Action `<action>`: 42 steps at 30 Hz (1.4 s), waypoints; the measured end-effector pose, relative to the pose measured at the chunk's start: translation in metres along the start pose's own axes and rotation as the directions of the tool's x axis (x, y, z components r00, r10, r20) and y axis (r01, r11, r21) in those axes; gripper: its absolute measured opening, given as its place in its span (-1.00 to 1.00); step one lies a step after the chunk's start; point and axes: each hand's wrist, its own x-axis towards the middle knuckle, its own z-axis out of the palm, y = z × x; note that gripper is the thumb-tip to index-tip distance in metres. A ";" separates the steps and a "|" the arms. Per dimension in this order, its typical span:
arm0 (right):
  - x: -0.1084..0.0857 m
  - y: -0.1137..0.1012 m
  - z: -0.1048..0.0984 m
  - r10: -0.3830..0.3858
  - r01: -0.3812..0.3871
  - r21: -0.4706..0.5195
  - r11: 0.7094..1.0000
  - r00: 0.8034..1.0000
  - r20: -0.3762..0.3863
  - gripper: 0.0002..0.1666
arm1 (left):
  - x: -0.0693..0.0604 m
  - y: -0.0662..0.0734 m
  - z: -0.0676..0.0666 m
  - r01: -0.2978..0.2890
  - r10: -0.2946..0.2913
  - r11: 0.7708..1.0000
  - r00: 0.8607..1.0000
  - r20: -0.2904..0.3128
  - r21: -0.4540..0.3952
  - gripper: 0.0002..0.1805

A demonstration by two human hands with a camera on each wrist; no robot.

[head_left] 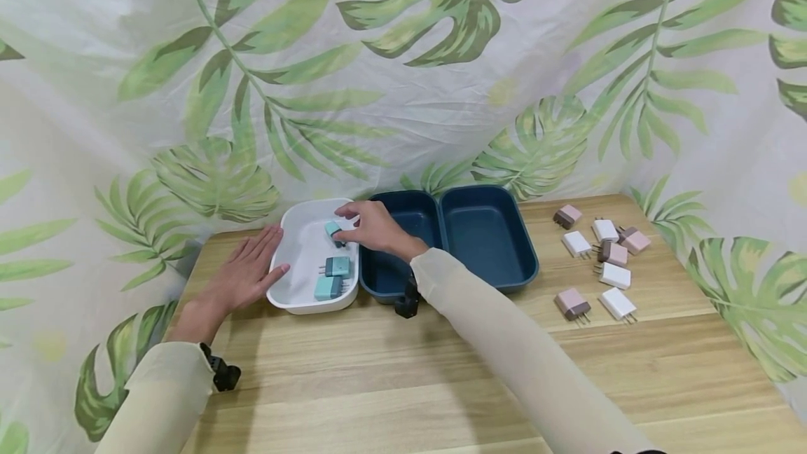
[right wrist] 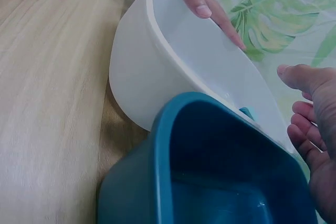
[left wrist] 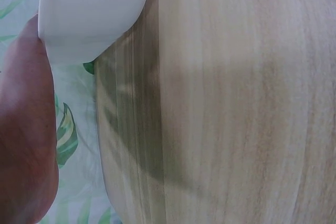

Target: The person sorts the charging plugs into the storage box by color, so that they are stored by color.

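Note:
My right hand (head_left: 377, 228) hovers over the white tray (head_left: 295, 298), its thumb and fingers apart with nothing between them in the right wrist view. Just beyond its fingertips, a teal-and-grey plug charger (head_left: 333, 231) lies in the tray; a bit of teal (right wrist: 248, 112) shows past the rim in the right wrist view. Two more such chargers, an upper one (head_left: 337, 266) and a lower one (head_left: 327, 289), sit nearer the front of the tray. My left hand (head_left: 246, 275) rests with straight fingers along the tray's left side, its thumb (right wrist: 202, 11) over the rim.
Two dark blue trays, a middle one (head_left: 378, 287) and a right one (head_left: 528, 258), stand side by side right of the white tray. On the wooden table (head_left: 378, 377) at the right lie several white chargers (head_left: 615, 276) and several pink-and-brown chargers (head_left: 571, 302). A leaf-print cloth (head_left: 441, 111) hangs behind.

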 end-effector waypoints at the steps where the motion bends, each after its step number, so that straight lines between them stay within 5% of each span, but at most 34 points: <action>1: -0.001 0.000 -0.002 -0.006 0.006 0.007 1.000 1.000 0.005 -0.39 | 0.000 0.000 0.000 0.000 0.000 1.000 1.000 0.001 -0.001 -0.10; 21: -0.038 -0.003 -0.064 -0.145 0.147 -0.023 0.989 0.986 0.080 -0.41 | -0.001 0.000 -0.007 -0.007 0.006 0.999 1.000 -0.012 -0.047 -0.07; 31: -0.068 -0.003 -0.092 -0.174 0.182 -0.090 0.979 0.980 0.095 -0.44 | 0.009 0.031 -0.013 -0.047 0.046 0.999 0.998 -0.050 -0.018 -0.03; 42: -0.104 0.001 -0.121 -0.231 0.242 -0.143 0.960 0.969 0.087 -0.44 | 0.026 0.068 -0.019 -0.098 0.098 0.995 0.995 -0.012 0.004 -0.01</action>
